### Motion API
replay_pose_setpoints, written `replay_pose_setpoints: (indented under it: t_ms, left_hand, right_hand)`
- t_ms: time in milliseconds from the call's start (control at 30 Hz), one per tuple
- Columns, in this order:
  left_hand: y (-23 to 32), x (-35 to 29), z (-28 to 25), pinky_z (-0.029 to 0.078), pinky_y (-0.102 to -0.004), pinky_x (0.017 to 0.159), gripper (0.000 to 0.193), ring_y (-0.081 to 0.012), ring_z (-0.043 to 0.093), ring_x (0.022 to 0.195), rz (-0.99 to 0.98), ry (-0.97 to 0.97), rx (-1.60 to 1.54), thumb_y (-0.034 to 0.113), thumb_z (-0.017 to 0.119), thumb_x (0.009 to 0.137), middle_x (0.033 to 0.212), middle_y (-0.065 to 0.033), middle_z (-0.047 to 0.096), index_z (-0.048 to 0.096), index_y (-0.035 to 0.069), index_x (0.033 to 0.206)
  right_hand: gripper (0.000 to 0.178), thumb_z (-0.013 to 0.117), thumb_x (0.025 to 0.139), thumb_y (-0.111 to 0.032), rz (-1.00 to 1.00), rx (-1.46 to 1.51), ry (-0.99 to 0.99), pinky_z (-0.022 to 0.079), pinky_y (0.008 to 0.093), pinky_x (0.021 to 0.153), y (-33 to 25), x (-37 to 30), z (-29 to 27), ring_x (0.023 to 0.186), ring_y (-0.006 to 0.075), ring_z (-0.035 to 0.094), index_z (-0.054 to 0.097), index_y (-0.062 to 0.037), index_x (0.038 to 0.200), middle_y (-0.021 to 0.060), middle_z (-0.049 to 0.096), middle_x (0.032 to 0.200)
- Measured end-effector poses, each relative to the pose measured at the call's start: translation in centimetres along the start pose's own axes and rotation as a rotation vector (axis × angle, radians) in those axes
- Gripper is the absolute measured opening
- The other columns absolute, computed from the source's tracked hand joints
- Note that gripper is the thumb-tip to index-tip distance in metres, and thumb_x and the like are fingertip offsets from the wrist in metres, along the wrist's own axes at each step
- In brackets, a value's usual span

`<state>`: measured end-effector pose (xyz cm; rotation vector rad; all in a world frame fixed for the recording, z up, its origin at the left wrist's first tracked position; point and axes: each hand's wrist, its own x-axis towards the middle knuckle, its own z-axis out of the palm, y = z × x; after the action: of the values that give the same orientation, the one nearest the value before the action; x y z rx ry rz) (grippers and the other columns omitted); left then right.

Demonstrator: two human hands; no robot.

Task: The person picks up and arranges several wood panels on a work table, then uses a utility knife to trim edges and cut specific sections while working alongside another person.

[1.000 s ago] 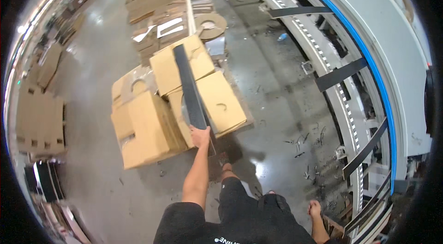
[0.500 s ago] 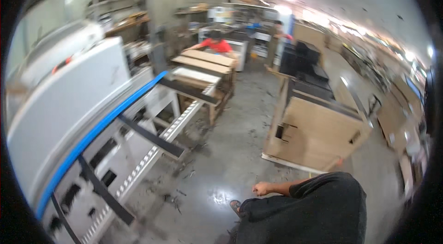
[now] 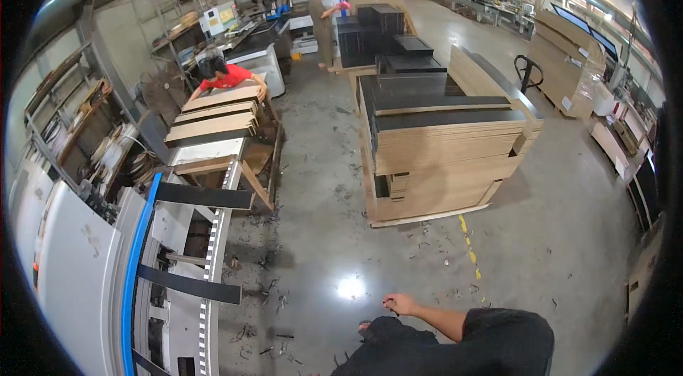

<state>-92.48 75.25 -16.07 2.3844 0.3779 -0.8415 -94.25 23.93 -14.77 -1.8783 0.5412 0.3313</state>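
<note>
My right hand (image 3: 400, 304) hangs low in front of my dark clothing, its forearm coming in from the right. The fingers are curled in, and a small dark patch shows beneath them; whether it is a held thing or shadow I cannot make out. The hand touches no board or machine. Ahead of it stands a tall stack of boards (image 3: 442, 152) with black tops and tan edges. On the left is a long white machine (image 3: 77, 262) with a blue strip, where dark narrow strips (image 3: 191, 284) lie across its side rail. My left hand is out of view.
A person in red (image 3: 231, 77) leans over tan boards (image 3: 217, 114) on a wooden stand. Farther back another person (image 3: 321, 27) stands by black stacks (image 3: 370, 24). A pallet jack handle (image 3: 528, 71) rises behind the board stack. Dark scraps (image 3: 283, 303) litter the grey floor.
My view has turned to the right and steadied, so the machine, the stand and the board stack sit farther left. My right hand stays low with its fingers curled.
</note>
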Motion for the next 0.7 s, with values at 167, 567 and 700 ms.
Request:
replay_pose_setpoints:
  t_ms: [167, 567, 700]
  left_hand:
    - [15.3, 1.6, -7.7, 0.053, -0.0550, 0.097, 0.060, -0.0492, 0.066, 0.116, 0.381, 0.059, 0.170, 0.054, 0.063, 0.098, 0.119, -0.0303, 0.071, 0.065, 0.011, 0.140]
    - [34.5, 15.5, -14.5, 0.058, -0.0440, 0.089, 0.030, -0.0377, 0.074, 0.099, 0.730, 0.204, -0.032, 0.028, 0.071, 0.097, 0.105, -0.0193, 0.076, 0.075, 0.003, 0.112]
    - [40.9, 19.1, -20.4, 0.057, -0.0409, 0.089, 0.028, -0.0333, 0.074, 0.098, 0.758, 0.307, -0.246, 0.023, 0.071, 0.098, 0.106, -0.0176, 0.076, 0.074, 0.001, 0.115]
  right_hand:
    - [0.031, 0.068, 0.100, -0.037, -0.008, -0.007, 0.284, 0.057, 0.0400, 0.081, -2.3, 3.6, 0.8, 0.092, 0.0242, 0.075, 0.073, -0.0111, 0.116, 0.0127, 0.078, 0.099]
    - [0.029, 0.062, 0.101, -0.027, 0.229, 0.154, 0.227, 0.057, 0.0367, 0.072, 1.8, 14.3, -1.7, 0.079, 0.0168, 0.070, 0.074, -0.0045, 0.116, 0.0093, 0.076, 0.094]
    - [0.044, 0.069, 0.097, -0.025, 0.447, 0.046, 0.355, 0.057, 0.0382, 0.070, 4.4, 14.4, -6.6, 0.079, 0.0203, 0.070, 0.063, 0.0042, 0.129, 0.0119, 0.073, 0.092]
